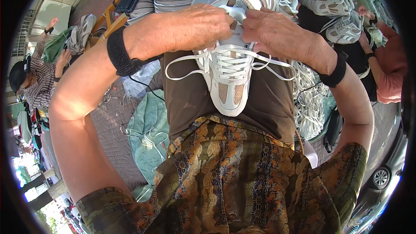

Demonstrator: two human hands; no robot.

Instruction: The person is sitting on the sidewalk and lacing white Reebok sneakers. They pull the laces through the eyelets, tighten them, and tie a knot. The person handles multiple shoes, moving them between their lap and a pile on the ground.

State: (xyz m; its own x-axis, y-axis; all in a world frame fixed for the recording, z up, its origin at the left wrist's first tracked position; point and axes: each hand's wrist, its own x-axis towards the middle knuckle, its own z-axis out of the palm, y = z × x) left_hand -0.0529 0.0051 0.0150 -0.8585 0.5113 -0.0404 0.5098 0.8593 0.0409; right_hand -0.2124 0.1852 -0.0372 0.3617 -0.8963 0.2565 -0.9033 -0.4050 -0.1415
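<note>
Up top, left hand (186,28) and right hand (277,32), each grip pinching white sneaker (227,78) tongue, toe toward lap.

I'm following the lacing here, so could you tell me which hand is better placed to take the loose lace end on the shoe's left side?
Probably the left hand: the lace loop hangs just below it on the white sneaker.

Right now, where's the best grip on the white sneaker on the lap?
Probably the midsole at the toe half of the sneaker, pinched across its width from the two sides. The toe points at the person and is bare. The left hand and right hand cover the tongue, and loose laces trail sideways.
</note>
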